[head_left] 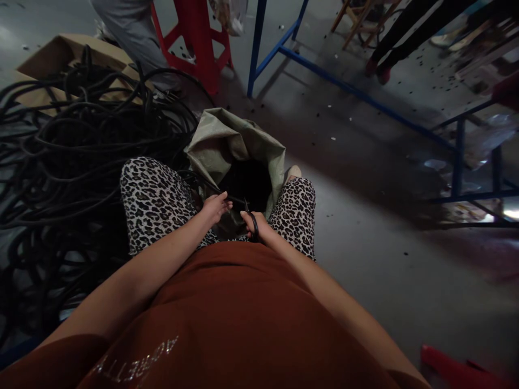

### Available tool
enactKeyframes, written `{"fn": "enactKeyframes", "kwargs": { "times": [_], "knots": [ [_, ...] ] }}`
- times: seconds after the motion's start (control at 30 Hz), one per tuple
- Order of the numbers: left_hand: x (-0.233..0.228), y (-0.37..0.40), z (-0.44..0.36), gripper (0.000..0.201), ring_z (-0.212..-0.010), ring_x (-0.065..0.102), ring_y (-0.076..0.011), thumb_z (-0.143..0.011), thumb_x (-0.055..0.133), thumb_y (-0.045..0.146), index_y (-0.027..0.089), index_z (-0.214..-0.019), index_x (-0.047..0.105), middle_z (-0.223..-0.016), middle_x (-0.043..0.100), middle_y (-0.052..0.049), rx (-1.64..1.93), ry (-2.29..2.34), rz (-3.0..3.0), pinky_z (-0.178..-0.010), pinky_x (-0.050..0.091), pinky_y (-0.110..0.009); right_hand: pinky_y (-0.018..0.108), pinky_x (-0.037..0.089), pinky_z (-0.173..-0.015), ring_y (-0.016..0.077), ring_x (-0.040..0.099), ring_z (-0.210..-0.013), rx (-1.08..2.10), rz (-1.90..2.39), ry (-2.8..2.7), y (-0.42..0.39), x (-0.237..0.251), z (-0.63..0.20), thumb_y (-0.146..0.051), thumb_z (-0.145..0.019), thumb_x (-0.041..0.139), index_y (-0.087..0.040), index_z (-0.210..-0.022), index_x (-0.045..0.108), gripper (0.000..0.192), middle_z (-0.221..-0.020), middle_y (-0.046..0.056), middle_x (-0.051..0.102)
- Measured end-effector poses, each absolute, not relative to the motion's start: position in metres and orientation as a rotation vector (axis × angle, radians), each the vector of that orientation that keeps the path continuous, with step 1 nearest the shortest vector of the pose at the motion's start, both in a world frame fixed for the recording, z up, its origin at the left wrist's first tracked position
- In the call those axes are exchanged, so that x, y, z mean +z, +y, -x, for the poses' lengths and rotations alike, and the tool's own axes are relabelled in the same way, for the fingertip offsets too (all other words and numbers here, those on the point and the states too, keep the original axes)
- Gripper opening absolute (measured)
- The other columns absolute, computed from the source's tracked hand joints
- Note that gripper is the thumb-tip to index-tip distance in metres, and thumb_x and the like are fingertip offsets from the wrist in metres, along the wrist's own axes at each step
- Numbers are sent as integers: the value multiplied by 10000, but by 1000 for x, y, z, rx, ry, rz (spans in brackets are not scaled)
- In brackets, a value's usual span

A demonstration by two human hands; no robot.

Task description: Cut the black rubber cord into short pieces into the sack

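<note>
left hand [214, 208] pinches cable [198, 183] taut from the pile [81, 146] at 10 o'clock | right hand [256, 226] closed through scissors [252, 219] loops, blades toward cable | sack [239, 146] open at 12 between knees, under the hands

We see a grey concrete floor [365, 259] bearing tangled black rubber cables [73, 156], flattened brown cardboard [52, 51], and an open grey-green woven sack [227, 143].

The person sits with both bare arms stretched forward and down between the knees. The left hand [214, 208] is curled, fingers bent and close together. The right hand [255, 224] is closed in a loose fist just beside it. The two hands are near but not touching.
</note>
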State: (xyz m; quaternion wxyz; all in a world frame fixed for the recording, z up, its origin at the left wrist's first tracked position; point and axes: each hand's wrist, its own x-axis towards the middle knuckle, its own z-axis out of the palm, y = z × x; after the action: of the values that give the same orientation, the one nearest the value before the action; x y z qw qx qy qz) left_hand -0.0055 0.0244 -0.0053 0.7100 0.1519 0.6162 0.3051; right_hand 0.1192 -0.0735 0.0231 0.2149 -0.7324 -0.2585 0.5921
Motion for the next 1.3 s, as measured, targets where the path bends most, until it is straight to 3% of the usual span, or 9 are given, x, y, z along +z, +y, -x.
{"fn": "enactKeyframes", "kwargs": {
  "times": [0.3,0.57,1.3],
  "knots": [
    [-10,27,4,203,-495,607,-130,-754,675,155,150,-767,472,-601,577,-17,686,1437,-362,-556,526,-271,159,323,-314,70,449,-308,1625,2041,-707,-74,28,-120,-445,-906,514,-106,-735,577,385,-459,-25,482],
    [-10,27,5,197,-514,615,-133,-773,655,145,151,-769,458,-598,577,-17,723,1417,-368,-591,535,-286,167,380,-324,89,496,-321,1766,1932,-578,-77,35,-118,-616,-893,415,-128,-965,549,510,-491,-34,508],
    [4,17,-1,198,-508,608,-127,-776,658,130,143,-747,462,-594,586,-29,702,1383,-393,-591,516,-274,163,387,-340,91,518,-348,1820,1892,-625,-72,34,-117,-576,-912,422,-121,-936,567,477,-501,-17,540]
  ]
}}
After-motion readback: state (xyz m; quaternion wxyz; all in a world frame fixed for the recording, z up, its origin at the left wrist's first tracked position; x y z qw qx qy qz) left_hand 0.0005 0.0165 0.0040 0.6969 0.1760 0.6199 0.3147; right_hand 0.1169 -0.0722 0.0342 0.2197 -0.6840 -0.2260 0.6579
